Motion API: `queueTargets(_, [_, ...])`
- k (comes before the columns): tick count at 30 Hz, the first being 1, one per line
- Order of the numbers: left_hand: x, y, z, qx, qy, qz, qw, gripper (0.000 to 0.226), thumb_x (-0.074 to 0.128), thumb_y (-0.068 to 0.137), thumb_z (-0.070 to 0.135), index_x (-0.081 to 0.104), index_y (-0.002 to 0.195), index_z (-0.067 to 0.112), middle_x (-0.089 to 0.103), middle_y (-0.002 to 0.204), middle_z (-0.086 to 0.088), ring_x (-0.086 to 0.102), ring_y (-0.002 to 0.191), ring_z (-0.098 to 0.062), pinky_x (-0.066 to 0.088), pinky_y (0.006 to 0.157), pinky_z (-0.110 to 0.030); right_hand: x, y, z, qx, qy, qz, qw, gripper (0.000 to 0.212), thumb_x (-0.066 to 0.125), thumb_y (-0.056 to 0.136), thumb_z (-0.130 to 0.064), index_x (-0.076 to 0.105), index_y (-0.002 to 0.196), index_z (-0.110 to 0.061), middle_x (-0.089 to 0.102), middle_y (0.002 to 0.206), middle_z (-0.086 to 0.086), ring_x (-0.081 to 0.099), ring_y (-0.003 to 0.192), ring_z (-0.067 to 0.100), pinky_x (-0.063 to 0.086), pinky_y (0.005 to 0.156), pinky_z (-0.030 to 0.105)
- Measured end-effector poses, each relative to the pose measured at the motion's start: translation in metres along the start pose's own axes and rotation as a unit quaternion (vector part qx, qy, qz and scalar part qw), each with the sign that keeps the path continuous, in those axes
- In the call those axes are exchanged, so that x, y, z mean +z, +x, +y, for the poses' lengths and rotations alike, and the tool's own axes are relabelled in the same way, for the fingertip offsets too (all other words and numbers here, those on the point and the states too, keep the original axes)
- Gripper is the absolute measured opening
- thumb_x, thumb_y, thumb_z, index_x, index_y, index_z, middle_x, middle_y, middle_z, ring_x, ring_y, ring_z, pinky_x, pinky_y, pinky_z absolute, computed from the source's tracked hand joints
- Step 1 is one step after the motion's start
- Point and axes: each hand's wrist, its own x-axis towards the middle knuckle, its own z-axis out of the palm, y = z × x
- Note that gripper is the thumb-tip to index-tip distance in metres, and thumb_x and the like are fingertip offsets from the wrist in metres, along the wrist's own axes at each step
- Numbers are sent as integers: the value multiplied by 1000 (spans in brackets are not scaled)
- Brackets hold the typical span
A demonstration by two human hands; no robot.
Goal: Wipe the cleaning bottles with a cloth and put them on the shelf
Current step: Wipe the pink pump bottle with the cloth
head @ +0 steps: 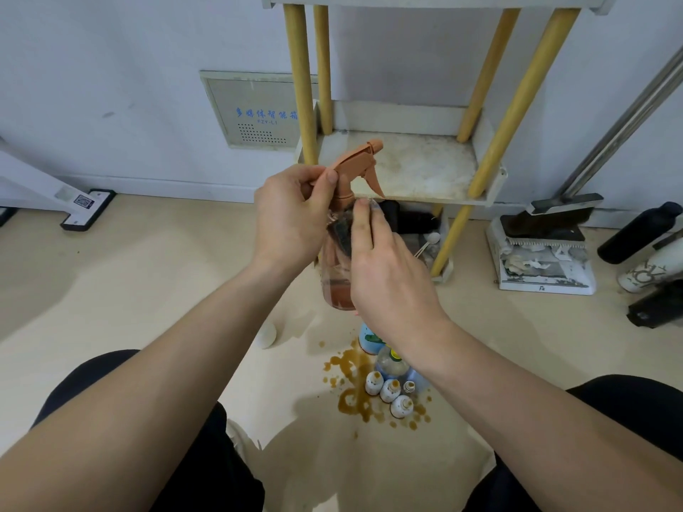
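A clear spray bottle point(338, 286) with an orange-brown trigger head hangs in the air in front of the shelf point(417, 168). My left hand point(292, 216) grips its trigger head from the left. My right hand point(384, 275) presses a dark grey cloth point(342, 230) against the bottle's upper body, fingers wrapped round it. A little reddish liquid sits in the bottle's bottom. Several small white bottles point(390, 391) and a larger clear bottle point(391, 364) stand on the floor below, in a brown spill point(351, 386).
The shelf has yellow posts and a stained white middle board; dark items lie under it. A dustpan with a brush point(543, 249) and dark and white bottles point(639, 234) are at the right. A white cap point(266, 336) lies on the floor. My knees frame the bottom.
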Motion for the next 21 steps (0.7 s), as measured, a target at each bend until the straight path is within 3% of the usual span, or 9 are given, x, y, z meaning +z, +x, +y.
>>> queueTargets(2, [-3, 0, -2, 7, 8, 0, 1000, 16, 59, 100, 28, 73, 93, 25, 75, 75, 5, 72, 72, -14, 61, 75, -46, -3, 0, 6, -16, 13, -1, 1000, 63, 24, 94, -13, 28, 156, -1, 42, 151, 22, 60, 118, 35, 59, 80, 43])
queueTargets(4, [-4, -1, 0, 25, 23, 2, 999, 16, 60, 100, 25, 74, 93, 23, 73, 72, 8, 69, 66, -7, 61, 74, -44, -11, 3, 12, -15, 63, 34, 997, 54, 36, 95, -15, 45, 147, -4, 47, 141, 17, 62, 108, 34, 59, 77, 44])
queueTargets(8, [-6, -2, 0, 17, -15, -6, 1000, 16, 60, 100, 26, 75, 92, 27, 75, 75, 7, 73, 74, -11, 62, 77, -46, -31, 18, 27, 17, 168, 177, 970, 34, 48, 96, -15, 59, 126, -5, 55, 117, 14, 55, 92, 18, 37, 77, 15])
queueTargets(10, [-2, -5, 0, 18, -26, -18, 999, 17, 60, 98, 30, 77, 93, 28, 77, 78, 5, 75, 78, -17, 62, 78, -48, -36, 24, 32, 37, 182, 205, 961, 29, 56, 97, -10, 59, 126, -6, 57, 116, 13, 51, 96, 13, 34, 82, 13])
queueTargets(12, [5, -11, 0, 23, -37, -30, 999, 17, 61, 97, 31, 76, 89, 29, 77, 77, 5, 75, 78, -19, 61, 79, -50, -34, 28, 32, 39, 177, 206, 962, 31, 60, 95, -9, 61, 126, -8, 58, 117, 12, 56, 97, 17, 35, 83, 13])
queueTargets(16, [14, -16, 0, 22, -60, -35, 997, 19, 60, 96, 34, 76, 90, 27, 76, 78, 3, 74, 79, -23, 61, 79, -52, -28, 29, 23, 30, 161, 211, 964, 31, 61, 91, -11, 67, 121, -8, 60, 112, 10, 62, 86, 22, 44, 71, 21])
queueTargets(21, [18, -13, -1, 5, -78, -29, 997, 20, 58, 96, 32, 77, 96, 24, 76, 79, 0, 73, 77, -24, 60, 78, -54, -26, 26, 20, 7, 152, 199, 968, 33, 54, 90, -12, 69, 119, -7, 61, 107, 8, 63, 82, 23, 40, 64, 22])
